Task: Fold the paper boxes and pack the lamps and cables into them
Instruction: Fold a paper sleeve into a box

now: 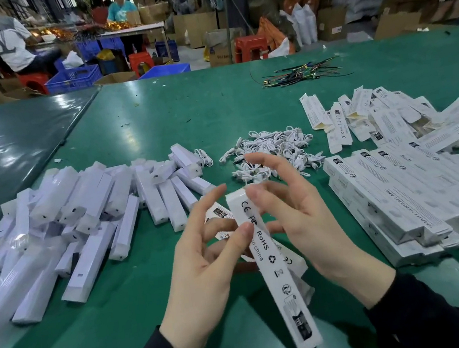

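Item: paper box (274, 258), long, narrow, white, printed with CE and RoHS marks. You are holding it at the lower centre of the frame, far end raised, near end pointing down toward you.

Handling, by judgement: thin card, light, stiff along its length but easily crushed at the end flaps. You are best taking it by the long sides near the middle and working the flaps with fingertips only.

Hands: your left hand (202, 265) is pinching the box at mid-length, thumb on the printed face, the other fingers spread behind. Your right hand (301, 217) is touching the far end with one fingertip, the remaining fingers lifted and relaxed.

Stock on the green bench (185, 115): lamps (82, 216) are lying heaped at the left of the frame; cables (272, 150) are lying in a white tangle just beyond your hands; flat boxes (375, 116) are lying scattered at the upper right; packed boxes (407, 203) are lying stacked at the right.
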Demonstrator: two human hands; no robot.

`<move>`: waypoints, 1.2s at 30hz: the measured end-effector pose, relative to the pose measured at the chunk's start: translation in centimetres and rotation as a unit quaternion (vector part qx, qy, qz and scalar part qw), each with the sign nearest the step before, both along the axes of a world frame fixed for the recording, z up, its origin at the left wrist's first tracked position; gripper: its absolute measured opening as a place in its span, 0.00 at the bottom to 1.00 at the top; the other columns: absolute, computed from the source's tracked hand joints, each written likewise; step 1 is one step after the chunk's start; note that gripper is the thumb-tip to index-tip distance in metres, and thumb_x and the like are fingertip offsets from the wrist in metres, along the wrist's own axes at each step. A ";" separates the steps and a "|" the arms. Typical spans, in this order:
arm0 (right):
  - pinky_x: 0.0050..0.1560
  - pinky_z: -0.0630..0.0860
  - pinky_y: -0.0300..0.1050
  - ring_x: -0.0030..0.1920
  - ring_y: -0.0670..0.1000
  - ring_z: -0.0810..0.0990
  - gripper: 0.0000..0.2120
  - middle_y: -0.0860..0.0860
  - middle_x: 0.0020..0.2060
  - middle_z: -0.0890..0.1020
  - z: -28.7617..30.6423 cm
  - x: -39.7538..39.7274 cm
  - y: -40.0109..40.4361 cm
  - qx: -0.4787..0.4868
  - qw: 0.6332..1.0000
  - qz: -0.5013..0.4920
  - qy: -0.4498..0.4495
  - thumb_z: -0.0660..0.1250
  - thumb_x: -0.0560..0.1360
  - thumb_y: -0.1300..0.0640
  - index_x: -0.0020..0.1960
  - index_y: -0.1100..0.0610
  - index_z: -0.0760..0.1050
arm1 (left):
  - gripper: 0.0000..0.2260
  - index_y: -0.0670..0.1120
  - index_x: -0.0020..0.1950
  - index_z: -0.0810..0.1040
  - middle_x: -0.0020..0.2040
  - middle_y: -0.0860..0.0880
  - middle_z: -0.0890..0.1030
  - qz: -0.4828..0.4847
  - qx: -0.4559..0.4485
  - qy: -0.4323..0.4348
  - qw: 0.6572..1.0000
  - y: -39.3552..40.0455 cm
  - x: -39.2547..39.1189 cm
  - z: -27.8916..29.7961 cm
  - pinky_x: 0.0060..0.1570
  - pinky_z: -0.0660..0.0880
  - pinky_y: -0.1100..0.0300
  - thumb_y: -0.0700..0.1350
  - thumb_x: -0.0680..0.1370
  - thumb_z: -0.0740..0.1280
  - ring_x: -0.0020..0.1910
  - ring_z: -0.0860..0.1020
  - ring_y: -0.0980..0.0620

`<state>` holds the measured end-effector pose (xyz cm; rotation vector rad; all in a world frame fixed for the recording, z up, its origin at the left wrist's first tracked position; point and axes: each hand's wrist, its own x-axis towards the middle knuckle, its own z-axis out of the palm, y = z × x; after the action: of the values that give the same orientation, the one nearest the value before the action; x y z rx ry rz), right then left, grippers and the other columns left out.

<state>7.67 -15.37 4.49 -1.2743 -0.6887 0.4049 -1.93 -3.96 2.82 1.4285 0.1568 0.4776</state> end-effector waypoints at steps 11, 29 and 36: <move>0.38 0.80 0.48 0.41 0.46 0.80 0.14 0.45 0.37 0.80 0.0 0.1 -0.1 -0.031 0.999 -0.001 -0.022 0.66 0.73 0.56 0.58 0.52 0.77 | 0.12 0.56 0.50 0.79 0.37 0.52 0.77 -0.001 0.031 -0.028 0.999 0.1 0.0 0.0 0.31 0.77 0.59 0.45 0.69 0.73 0.35 0.81 0.47; 0.61 0.74 0.55 0.57 0.60 0.79 0.15 0.59 0.55 0.82 0.1 -0.1 -0.1 0.023 0.998 0.054 -0.014 0.56 0.79 0.53 0.64 0.53 0.71 | 0.26 0.57 0.62 0.75 0.41 0.44 0.81 0.046 0.068 -0.096 0.992 0.2 -0.7 1.0 0.35 0.79 0.58 0.47 0.66 0.77 0.33 0.80 0.49; 0.41 0.76 0.44 0.43 0.51 0.75 0.19 0.52 0.37 0.78 -0.1 0.2 -0.1 0.041 0.998 0.040 -0.018 0.64 0.76 0.58 0.66 0.55 0.68 | 0.18 0.53 0.55 0.82 0.43 0.45 0.78 0.019 0.085 -0.039 0.995 0.9 -0.7 0.8 0.31 0.74 0.60 0.50 0.66 0.76 0.32 0.76 0.50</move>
<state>7.89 -15.42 4.39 -1.1814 -0.7812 0.4144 -2.59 -3.07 3.60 1.5722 0.0818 0.5884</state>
